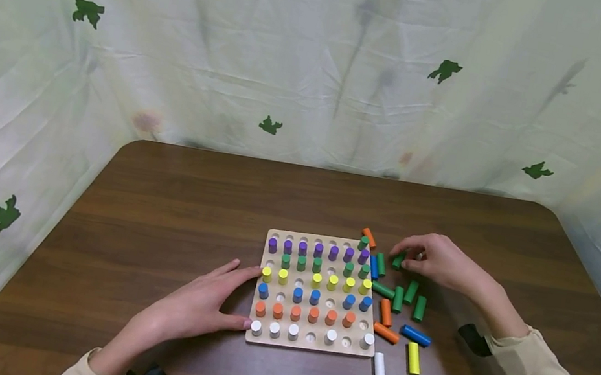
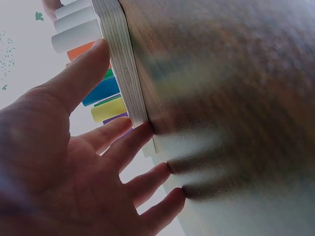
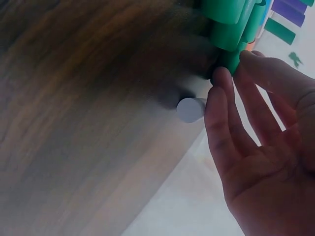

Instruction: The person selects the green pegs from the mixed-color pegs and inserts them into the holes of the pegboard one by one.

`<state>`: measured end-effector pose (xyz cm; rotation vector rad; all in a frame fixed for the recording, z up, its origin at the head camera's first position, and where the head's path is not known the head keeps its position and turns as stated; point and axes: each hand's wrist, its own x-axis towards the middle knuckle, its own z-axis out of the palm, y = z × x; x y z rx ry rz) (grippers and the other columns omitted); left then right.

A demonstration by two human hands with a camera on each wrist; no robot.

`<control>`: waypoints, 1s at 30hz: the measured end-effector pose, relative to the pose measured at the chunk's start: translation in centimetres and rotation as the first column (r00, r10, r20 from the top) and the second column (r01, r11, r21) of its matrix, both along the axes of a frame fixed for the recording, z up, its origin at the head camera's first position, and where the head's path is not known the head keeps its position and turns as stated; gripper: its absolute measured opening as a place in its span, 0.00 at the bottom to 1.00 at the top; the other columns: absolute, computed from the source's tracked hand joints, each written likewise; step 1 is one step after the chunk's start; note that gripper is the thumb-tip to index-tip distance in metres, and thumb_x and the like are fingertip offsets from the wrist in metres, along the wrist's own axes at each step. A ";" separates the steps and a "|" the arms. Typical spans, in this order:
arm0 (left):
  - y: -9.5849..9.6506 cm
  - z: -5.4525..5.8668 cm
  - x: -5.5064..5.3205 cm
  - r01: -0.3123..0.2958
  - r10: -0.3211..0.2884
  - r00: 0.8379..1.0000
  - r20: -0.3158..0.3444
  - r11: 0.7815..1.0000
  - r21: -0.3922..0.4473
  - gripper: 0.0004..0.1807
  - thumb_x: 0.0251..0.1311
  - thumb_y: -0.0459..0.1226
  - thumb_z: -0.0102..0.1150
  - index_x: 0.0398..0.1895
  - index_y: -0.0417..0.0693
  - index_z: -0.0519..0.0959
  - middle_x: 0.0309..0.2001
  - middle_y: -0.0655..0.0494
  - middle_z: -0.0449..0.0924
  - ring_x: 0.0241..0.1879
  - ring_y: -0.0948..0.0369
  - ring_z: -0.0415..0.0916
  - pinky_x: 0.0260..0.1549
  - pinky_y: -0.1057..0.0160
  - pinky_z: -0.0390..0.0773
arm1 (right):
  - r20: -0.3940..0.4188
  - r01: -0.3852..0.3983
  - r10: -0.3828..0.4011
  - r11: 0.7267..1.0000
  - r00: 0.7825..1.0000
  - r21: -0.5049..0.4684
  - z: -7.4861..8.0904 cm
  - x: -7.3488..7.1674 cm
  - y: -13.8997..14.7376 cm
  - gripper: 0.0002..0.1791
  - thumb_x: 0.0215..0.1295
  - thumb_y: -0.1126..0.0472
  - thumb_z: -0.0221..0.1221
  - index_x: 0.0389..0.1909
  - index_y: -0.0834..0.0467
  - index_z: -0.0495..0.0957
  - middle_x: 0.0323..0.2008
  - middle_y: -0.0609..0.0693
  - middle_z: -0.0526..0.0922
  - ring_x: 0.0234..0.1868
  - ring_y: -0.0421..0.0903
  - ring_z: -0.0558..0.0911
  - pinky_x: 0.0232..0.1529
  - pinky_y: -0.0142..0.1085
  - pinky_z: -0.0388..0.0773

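A wooden pegboard (image 1: 304,348) lies on the table with upright pegs in rows of purple, green, yellow, blue, orange and white. Bare holes show in several rows, and one green peg (image 1: 364,243) stands at the far right corner. My left hand (image 1: 199,303) lies spread at the board's left side, thumb and index fingertip against its edge (image 2: 125,64). Beyond the board's right side, my right hand (image 1: 439,262) pinches a green peg (image 3: 229,64) between thumb and fingertips, low over the table. A white peg (image 3: 191,109) lies beside those fingers, mostly hidden from the head view.
Loose pegs lie along the board's right side: several green ones (image 1: 397,299), a blue peg (image 1: 415,335), orange pegs (image 1: 385,333), a yellow peg (image 1: 413,359) and a white peg (image 1: 379,370). The brown table (image 1: 189,183) ends at a pale curtain (image 1: 319,72) behind.
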<state>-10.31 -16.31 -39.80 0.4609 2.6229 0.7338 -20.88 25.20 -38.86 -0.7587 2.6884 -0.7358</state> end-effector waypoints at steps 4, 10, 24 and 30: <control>0.0 -0.1 0.0 -0.006 0.006 1.000 0.005 1.000 -0.003 0.45 0.53 0.52 0.72 0.73 0.57 0.64 0.72 0.55 0.62 0.75 0.50 0.46 0.64 0.37 0.58 | 0.020 0.001 -0.001 1.000 1.000 -0.015 -0.1 -0.1 -0.2 0.14 0.63 0.71 0.62 0.46 0.53 0.85 0.43 0.48 0.83 0.36 0.46 0.76 0.38 0.40 0.78; 0.0 -0.2 0.0 -0.006 0.006 1.000 0.001 1.000 -0.005 0.44 0.53 0.53 0.72 0.73 0.58 0.64 0.72 0.56 0.62 0.75 0.50 0.46 0.64 0.37 0.58 | 0.040 0.002 0.000 1.000 0.999 -0.029 -0.5 0.0 -0.7 0.13 0.62 0.72 0.61 0.45 0.55 0.84 0.42 0.49 0.82 0.32 0.46 0.75 0.32 0.38 0.76; -0.1 -0.2 0.2 0.011 -0.011 1.000 -0.030 1.000 -0.004 0.44 0.53 0.53 0.72 0.73 0.57 0.64 0.71 0.56 0.64 0.75 0.50 0.48 0.64 0.39 0.60 | -0.021 -0.044 0.044 0.999 0.999 0.014 -0.9 -0.3 -0.9 0.13 0.62 0.71 0.63 0.40 0.51 0.84 0.44 0.47 0.81 0.38 0.47 0.75 0.37 0.39 0.76; -0.1 0.1 0.2 0.022 -0.022 0.999 -0.036 1.000 0.011 0.44 0.53 0.54 0.71 0.73 0.57 0.65 0.71 0.55 0.64 0.74 0.49 0.48 0.63 0.38 0.60 | -0.050 0.001 -0.003 1.000 0.999 -0.031 -0.8 0.0 -0.8 0.11 0.63 0.68 0.65 0.43 0.52 0.83 0.40 0.45 0.81 0.36 0.45 0.75 0.36 0.39 0.76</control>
